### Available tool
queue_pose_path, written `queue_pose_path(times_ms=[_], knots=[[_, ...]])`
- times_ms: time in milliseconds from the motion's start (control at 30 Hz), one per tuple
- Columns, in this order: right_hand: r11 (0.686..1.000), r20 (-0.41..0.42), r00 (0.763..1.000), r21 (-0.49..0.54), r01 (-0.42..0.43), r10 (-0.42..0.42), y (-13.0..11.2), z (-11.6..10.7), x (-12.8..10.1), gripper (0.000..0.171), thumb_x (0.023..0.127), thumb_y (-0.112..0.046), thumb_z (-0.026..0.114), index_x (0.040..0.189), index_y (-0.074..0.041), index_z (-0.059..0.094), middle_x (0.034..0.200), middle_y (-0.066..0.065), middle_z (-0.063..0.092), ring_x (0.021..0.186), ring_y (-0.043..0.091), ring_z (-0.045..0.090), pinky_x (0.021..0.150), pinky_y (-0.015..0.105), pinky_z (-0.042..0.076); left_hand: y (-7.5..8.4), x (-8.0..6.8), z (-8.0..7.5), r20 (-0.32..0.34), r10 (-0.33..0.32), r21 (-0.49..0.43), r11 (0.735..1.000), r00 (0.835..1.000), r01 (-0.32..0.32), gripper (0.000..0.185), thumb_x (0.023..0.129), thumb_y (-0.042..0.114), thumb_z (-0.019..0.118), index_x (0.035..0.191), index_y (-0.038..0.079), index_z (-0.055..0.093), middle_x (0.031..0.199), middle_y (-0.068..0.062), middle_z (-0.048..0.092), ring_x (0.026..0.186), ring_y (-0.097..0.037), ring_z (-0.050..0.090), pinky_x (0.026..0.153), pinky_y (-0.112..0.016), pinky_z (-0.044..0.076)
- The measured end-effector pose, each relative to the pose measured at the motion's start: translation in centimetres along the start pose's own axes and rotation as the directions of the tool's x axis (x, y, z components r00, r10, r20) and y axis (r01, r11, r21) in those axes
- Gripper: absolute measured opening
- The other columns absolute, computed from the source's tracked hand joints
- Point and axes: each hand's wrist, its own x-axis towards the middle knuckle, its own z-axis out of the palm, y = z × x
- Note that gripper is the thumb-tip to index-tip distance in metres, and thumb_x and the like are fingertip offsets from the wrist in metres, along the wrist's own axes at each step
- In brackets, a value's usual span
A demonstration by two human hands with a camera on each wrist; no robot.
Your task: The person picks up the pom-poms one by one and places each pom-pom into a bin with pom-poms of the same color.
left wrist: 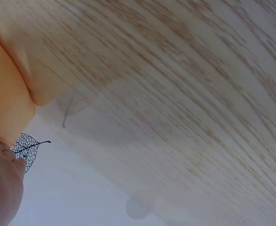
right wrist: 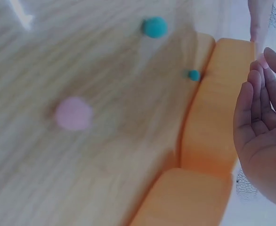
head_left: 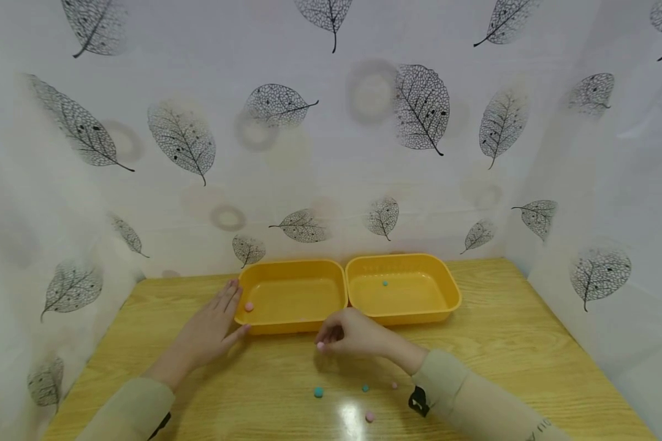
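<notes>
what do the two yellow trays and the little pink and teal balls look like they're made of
Left tray and right tray: likely molded plastic, smooth with a slight sheen and rounded rims. Teal ball and pink ball: matte and soft-edged, possibly felt or foam pompoms; too small to be sure.

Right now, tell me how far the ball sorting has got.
Done: one pink ball lies in the left tray, one teal ball in the right tray. In hand: the right hand pinches a pink ball. Left: four balls on the table.
</notes>
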Motion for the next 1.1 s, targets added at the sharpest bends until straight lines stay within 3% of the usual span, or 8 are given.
queue_pose_path(times_ms=[333, 767, 1100], knots=[[1.0, -0.032, 0.999, 0.004, 0.003, -0.003, -0.8, -1.8, 1.3, 0.011, 0.099, -0.016, 0.077, 0.104, -0.008, 0.081, 0.095, 0.002, 0.079, 0.082, -0.002, 0.064, 0.077, 0.016, 0.058, -0.2, -0.1, 0.1, 0.009, -0.003, 0.007, 1.0, 1.0, 0.003, 0.084, 0.108, 0.045, 0.058, 0.161, -0.013, 0.03, 0.173, -0.029, 0.021, 0.162, -0.046, 0.024, 0.131, -0.059, 0.029], [0.996, -0.131, 0.99, 0.075, -0.051, 0.06, 0.6, -2.5, 3.0, 0.02, 0.099, -0.015, 0.076, 0.112, 0.0, 0.079, 0.101, 0.009, 0.08, 0.084, 0.005, 0.068, 0.077, 0.019, 0.06, -0.4, 0.1, 0.2, 0.019, 0.001, 0.02, 1.0, 1.0, -0.002, 0.083, 0.108, 0.046, 0.057, 0.161, -0.012, 0.03, 0.173, -0.029, 0.022, 0.162, -0.045, 0.024, 0.131, -0.059, 0.029], [0.993, -0.181, 0.981, 0.097, -0.059, 0.076, 1.6, -2.6, 3.8, 0.018, 0.099, -0.014, 0.077, 0.111, -0.002, 0.08, 0.1, 0.012, 0.081, 0.084, 0.008, 0.07, 0.076, 0.02, 0.06, -0.1, 0.2, -0.1, 0.02, -0.001, 0.021, 1.0, 1.0, 0.0, 0.083, 0.108, 0.045, 0.058, 0.161, -0.013, 0.03, 0.173, -0.03, 0.023, 0.162, -0.045, 0.025, 0.131, -0.059, 0.029]])
